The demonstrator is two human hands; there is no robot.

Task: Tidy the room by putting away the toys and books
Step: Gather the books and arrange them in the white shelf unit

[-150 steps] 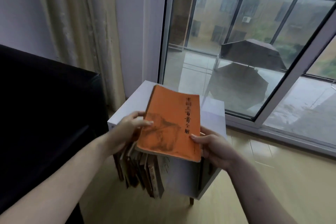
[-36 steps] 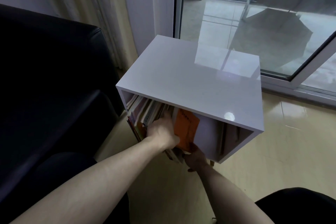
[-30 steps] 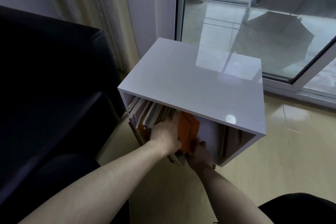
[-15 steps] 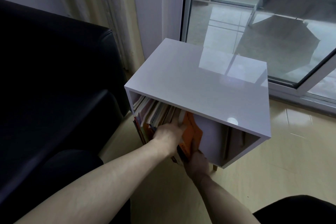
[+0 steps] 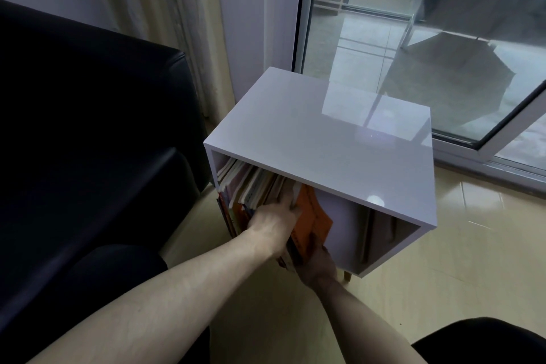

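Note:
An orange book [image 5: 314, 223] stands tilted inside the open front of a white cube shelf [image 5: 331, 139], at the right end of a row of leaning books [image 5: 251, 186]. My left hand [image 5: 273, 223] presses against that row and against the orange book's left side, fingers reaching into the shelf. My right hand [image 5: 317, 264] grips the orange book's lower edge from below; its fingers are mostly hidden under the book. The right part of the shelf interior holds one or two thin dark items.
A black leather sofa [image 5: 88, 142] stands close on the left of the shelf. A beige curtain [image 5: 165, 9] hangs behind it. A glass sliding door [image 5: 413, 38] is beyond the shelf. Light tiled floor [image 5: 443, 275] stretches to the right. My dark-clothed knees show at the bottom.
Five seconds ago both hands held the orange book above the shelf. Since then it went into the shelf opening, and over the last second it has tipped rightward while the hands stay on it.

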